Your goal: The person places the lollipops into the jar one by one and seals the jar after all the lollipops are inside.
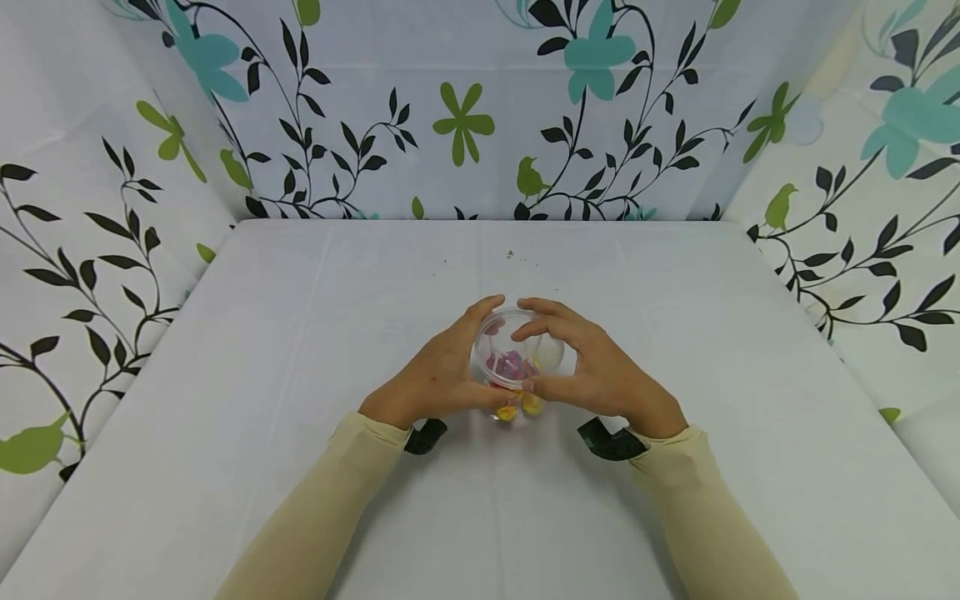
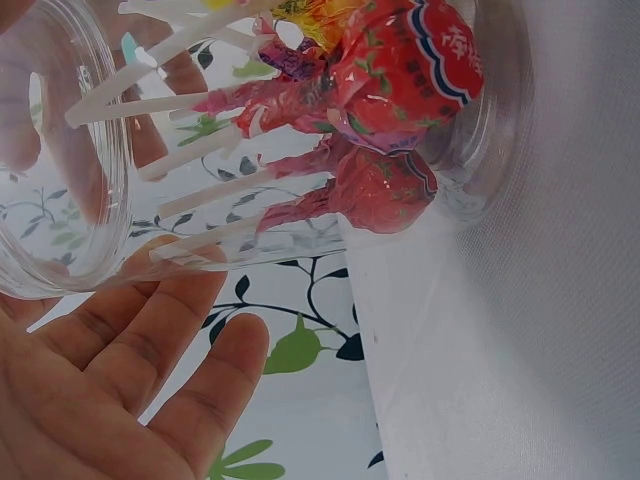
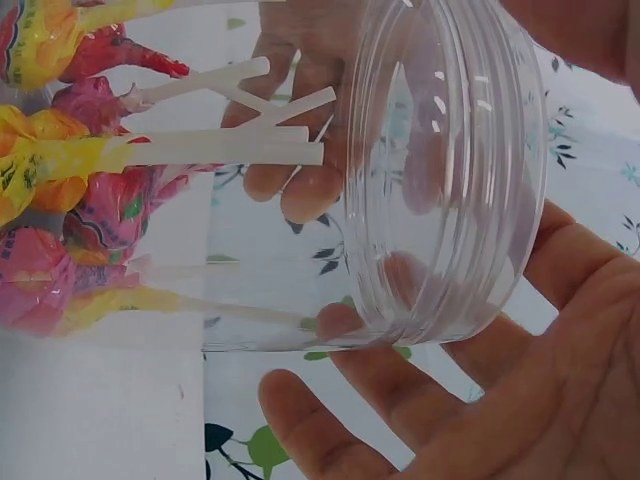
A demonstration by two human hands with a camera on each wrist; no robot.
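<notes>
A clear plastic jar [image 1: 517, 350] stands upright on the white table, with its round clear lid end facing up. Inside are several wrapped lollipops [image 3: 110, 220] in red, pink and yellow, heads down and white sticks up. My left hand [image 1: 438, 375] curves round the left side of the jar's top. From the right, my right hand [image 1: 596, 367] holds the same upper end, thumb on the near side and fingers on the far side. In the left wrist view a red lollipop [image 2: 405, 70] shows through the jar wall, with my left fingers [image 2: 165, 335] beside the rim.
The white-covered table [image 1: 225, 467] spreads out around the jar. Patterned curtains [image 1: 405, 50] with leaves and flowers stand behind it and on both sides. A few tiny dark specks [image 1: 511, 254] lie on the cloth beyond the jar.
</notes>
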